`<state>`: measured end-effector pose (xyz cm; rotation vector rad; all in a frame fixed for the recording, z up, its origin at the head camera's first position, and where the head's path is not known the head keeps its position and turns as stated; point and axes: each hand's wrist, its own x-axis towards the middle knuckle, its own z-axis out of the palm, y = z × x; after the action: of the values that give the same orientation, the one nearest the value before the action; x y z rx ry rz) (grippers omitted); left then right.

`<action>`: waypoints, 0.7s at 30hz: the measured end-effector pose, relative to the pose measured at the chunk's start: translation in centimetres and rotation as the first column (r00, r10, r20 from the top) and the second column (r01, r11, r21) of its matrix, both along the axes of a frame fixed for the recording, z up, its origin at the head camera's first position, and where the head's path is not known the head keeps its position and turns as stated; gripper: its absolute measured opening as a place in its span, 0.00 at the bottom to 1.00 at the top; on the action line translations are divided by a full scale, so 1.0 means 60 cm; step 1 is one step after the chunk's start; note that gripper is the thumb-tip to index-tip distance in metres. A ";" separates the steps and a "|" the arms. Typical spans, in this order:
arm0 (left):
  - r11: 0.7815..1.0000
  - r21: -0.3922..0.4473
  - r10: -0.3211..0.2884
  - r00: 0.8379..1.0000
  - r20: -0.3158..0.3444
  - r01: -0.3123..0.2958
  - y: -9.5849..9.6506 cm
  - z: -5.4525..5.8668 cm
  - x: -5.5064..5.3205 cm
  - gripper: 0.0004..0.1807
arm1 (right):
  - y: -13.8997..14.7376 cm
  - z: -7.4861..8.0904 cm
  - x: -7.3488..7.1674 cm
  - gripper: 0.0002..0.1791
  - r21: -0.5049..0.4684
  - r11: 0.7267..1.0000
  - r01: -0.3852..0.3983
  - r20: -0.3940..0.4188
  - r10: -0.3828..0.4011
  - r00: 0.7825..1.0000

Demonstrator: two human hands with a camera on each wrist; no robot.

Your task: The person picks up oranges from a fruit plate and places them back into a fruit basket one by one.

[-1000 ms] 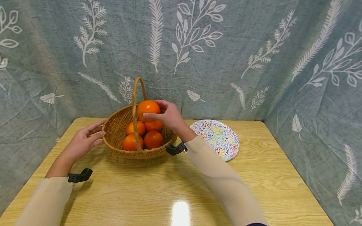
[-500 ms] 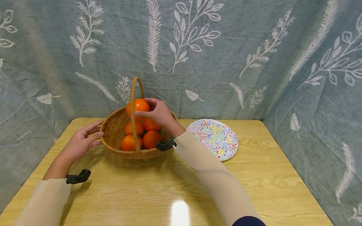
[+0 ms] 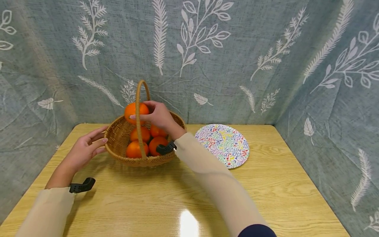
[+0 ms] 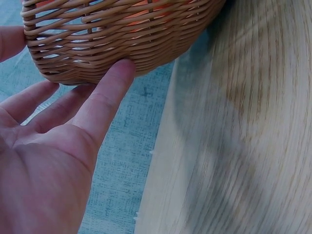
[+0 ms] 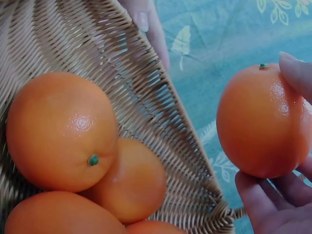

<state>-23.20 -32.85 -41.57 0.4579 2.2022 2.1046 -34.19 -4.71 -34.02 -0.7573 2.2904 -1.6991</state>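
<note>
In the head view, my right hand (image 3: pixel 161 115) pinches a shiny orange (image 3: pixel 129 109) between thumb and fingers, high over the back of a wicker basket (image 3: pixel 118 141). The basket's tall arched handle (image 3: pixel 138 113) crosses in front of the fruit. Right wrist view: the held orange (image 5: pixel 258 124) has its small green stem nub on top. Several more oranges lie in the basket, one orange (image 5: pixel 63 131) nearest that camera. My left hand (image 3: pixel 84 149) touches the basket's left end from outside, its thumb (image 4: pixel 109 90) straight against the weave and other fingers farther round.
A round plate (image 3: pixel 226 144) with a multicoloured squiggle pattern lies right of the basket, partly behind the right forearm. The wooden table (image 3: pixel 142 200) runs back to a grey-green leaf-print cloth (image 3: pixel 124 46) that hangs behind and at both sides.
My right hand has carried the orange leftward across the basket, and it now shows behind and left of the handle. The left hand and basket have hardly moved.
</note>
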 end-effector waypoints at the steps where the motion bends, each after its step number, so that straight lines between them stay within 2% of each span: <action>1: 1.000 0.001 -0.001 1.000 0.000 0.001 0.000 0.000 0.000 0.37 | -0.003 -0.001 -0.001 0.34 -0.003 1.000 -0.008 0.004 0.008 1.000; 8: 1.000 0.021 -0.009 1.000 -0.003 0.009 0.000 0.000 -0.001 0.36 | -0.018 -0.010 -0.003 0.36 0.067 0.996 -0.051 0.011 0.050 0.999; 16: 1.000 0.004 -0.005 1.000 -0.008 0.005 -0.001 0.002 0.001 0.36 | -0.029 -0.015 0.000 0.20 0.169 0.979 -0.112 0.050 0.105 0.993; 21: 1.000 0.001 -0.005 1.000 -0.009 0.005 -0.002 -0.001 0.001 0.36 | -0.033 -0.014 0.003 0.17 0.218 0.967 -0.131 0.070 0.118 0.991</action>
<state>-23.16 -32.95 -41.65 0.4724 2.2030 2.1052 -33.99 -6.69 -34.85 -0.7760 2.2918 -1.3644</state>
